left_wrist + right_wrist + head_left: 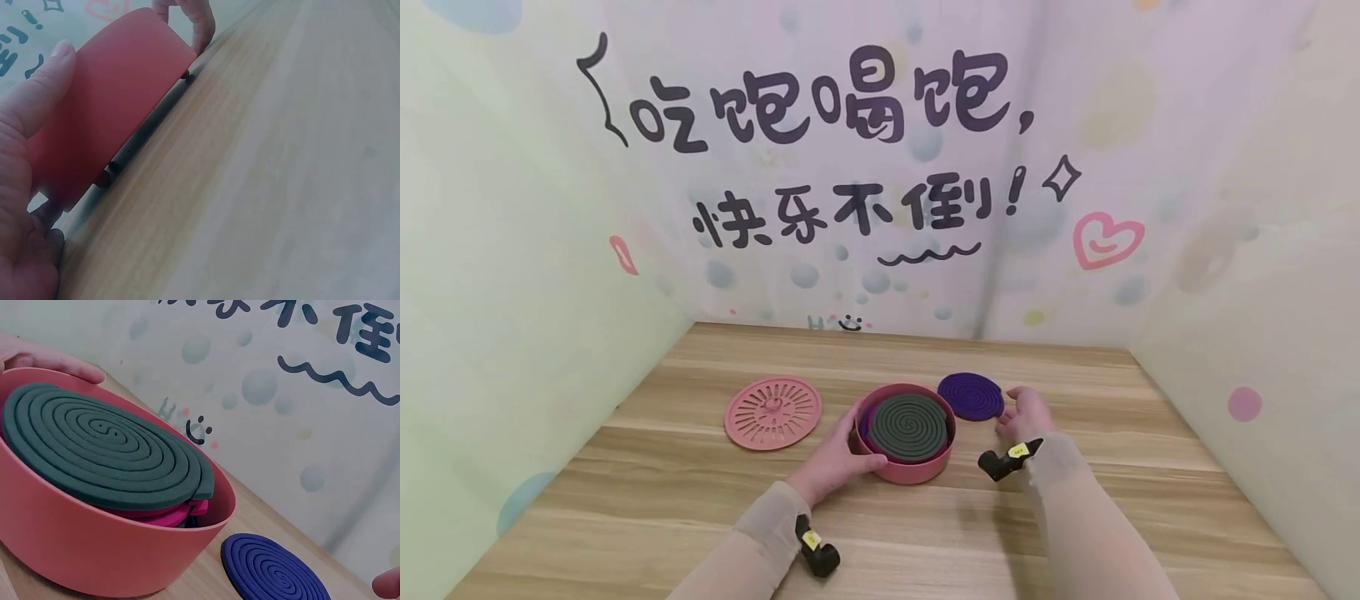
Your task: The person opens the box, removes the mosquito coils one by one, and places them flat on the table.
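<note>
Fingers sit right of the slotted pink lid [758,427], itself nearer the tabletop's [625,517] left edge: the left hand's [833,464] grip the pink tub [913,473], green mosquito coil [908,428] inside; the right hand's [1027,417], parted, hover beside the blue coil [967,395]. Stacking seems partly done; coil and lid remain off.

The green coil [112,440] is covering most of the magenta piece [165,518] inside the pink container [122,550]. The right-wrist view's lower edge is cutting off the dark-blue coil [275,572]. The right yellow label [1018,451] is appearing too small to read.
</note>
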Tool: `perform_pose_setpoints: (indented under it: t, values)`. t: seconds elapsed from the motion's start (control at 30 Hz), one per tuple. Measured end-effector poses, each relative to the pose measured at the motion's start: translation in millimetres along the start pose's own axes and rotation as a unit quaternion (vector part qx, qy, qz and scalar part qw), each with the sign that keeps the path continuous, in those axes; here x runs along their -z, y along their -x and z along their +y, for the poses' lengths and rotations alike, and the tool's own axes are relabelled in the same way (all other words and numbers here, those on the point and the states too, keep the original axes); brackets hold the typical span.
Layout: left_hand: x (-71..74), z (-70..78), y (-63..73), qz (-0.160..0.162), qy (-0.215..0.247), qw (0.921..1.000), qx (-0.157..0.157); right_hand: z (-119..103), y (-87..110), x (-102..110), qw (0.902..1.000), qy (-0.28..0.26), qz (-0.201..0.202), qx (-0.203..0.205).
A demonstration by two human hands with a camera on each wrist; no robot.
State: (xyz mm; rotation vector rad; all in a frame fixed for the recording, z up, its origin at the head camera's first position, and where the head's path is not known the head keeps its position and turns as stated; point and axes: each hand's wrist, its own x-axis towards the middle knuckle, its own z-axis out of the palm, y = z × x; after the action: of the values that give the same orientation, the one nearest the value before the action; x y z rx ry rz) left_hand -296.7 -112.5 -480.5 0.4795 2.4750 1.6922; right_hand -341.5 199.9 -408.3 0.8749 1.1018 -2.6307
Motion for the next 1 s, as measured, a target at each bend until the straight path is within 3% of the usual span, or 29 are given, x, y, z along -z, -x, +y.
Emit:
perform_pose_setpoints:
  t: [0.1, 0.2, 0.37, 0.6, 0.83, 0.9, 1.0]
  values:
    - [0.2, 0.6, 0.4, 0.002, -0.003, 1.0000, 0.001, 0.5, 3.0, 3.3, 0.9998, 0.017, 0.003, 0.010]
    - [0.2, 1.0, 0.6, 0.003, -0.009, 0.9999, 0.005, 2.4, 6.9, 7.5, 0.9967, 0.072, 0.001, 0.037]
    - [0.3, 1.6, 1.0, 0.003, -0.012, 0.9999, 0.001, 8.3, 11.5, 14.8, 0.9797, 0.179, 0.008, 0.089]
    - [0.1, 0.3, 1.1, 0.004, -0.014, 0.9999, -0.003, 17.2, 13.0, 16.2, 0.9660, 0.232, -0.033, 0.109]
    - [0.3, -0.2, 0.7, 0.004, -0.011, 0.9999, -0.009, 32.0, 17.9, -0.9, 0.9379, 0.303, -0.103, 0.133]
    - [0.1, -0.3, 0.8, 0.004, -0.014, 0.9999, -0.007, 37.3, 20.0, -7.0, 0.9263, 0.327, -0.111, 0.151]
    - [-0.3, -0.4, 1.4, 0.005, -0.015, 0.9999, -0.004, 45.4, 24.6, -17.1, 0.8996, 0.375, -0.118, 0.190]
